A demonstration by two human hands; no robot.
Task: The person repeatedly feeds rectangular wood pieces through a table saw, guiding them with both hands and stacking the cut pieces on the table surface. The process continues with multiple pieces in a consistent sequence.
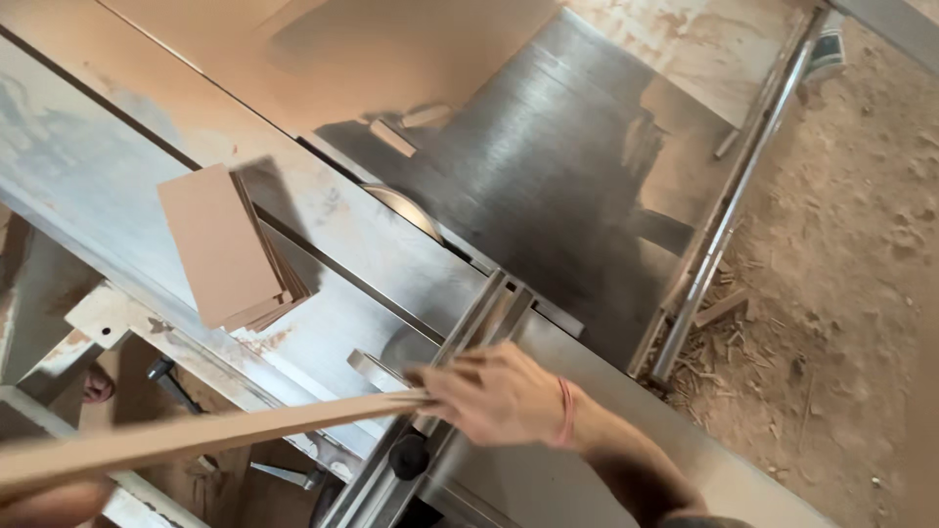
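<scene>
Right hand (499, 396) pinches the end of a long wooden strip (196, 435) over the saw table (548, 186), near a stack of boards (230, 249).

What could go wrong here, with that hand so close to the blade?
1. The right hand holds a long thin strip near the exposed saw blade; a slip could bring the fingers to it.
2. The strip overhangs the table, so it may flex or swing.
3. The stack of cut boards lies beside the blade slot and could get knocked into it.
</scene>
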